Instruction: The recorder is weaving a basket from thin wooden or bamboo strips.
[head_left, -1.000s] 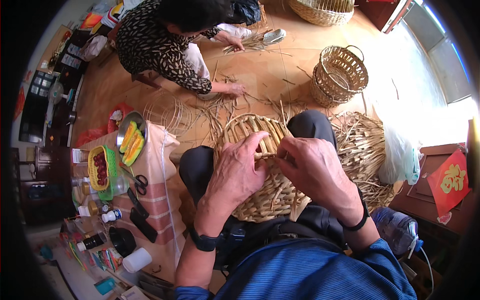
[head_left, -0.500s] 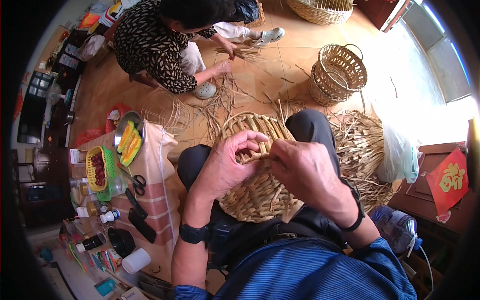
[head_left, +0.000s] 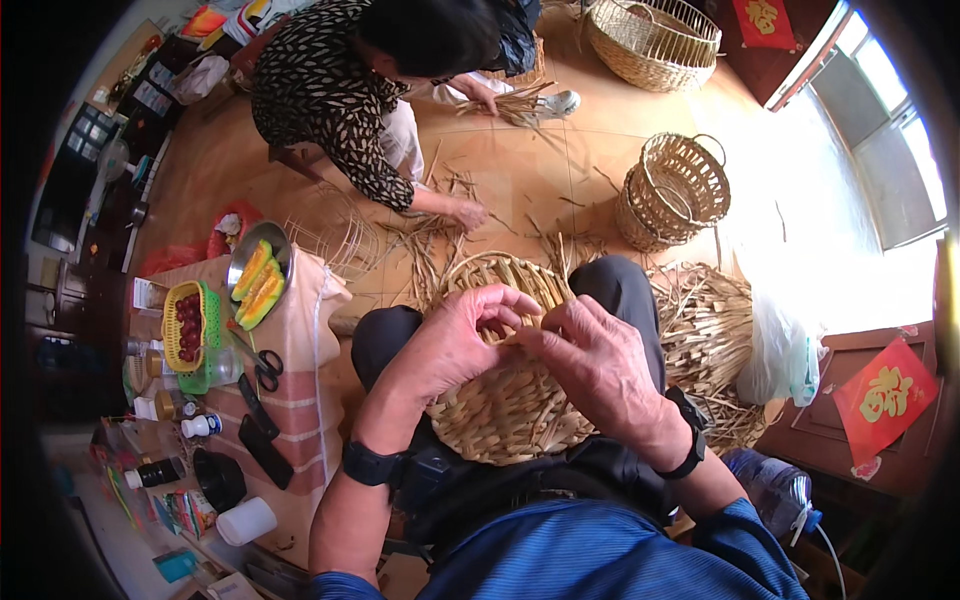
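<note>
A half-woven basket (head_left: 510,425) of pale dried plant strips rests on my lap, its base toward me and its ribbed side facing away. My left hand (head_left: 450,340) curls around the near edge of the weave, thumb and fingers closing on a strip. Against that thumb, my right hand (head_left: 600,365) pinches the same spot with bent fingers. The strip between the fingertips is small and mostly hidden by them. Both wrists carry black bands.
A person (head_left: 335,105) sits ahead, gathering dried strips from the floor. A tall basket (head_left: 675,190) stands far right; a strip bundle (head_left: 705,330) lies beside my right knee. The left table (head_left: 305,410) holds melon slices (head_left: 258,285), scissors (head_left: 268,370) and bottles.
My right hand has turned, its fingers lifting slightly and drawing closer to my left thumb. The strip end hanging below the hands no longer shows. The other person's near hand has reached down toward the floor.
</note>
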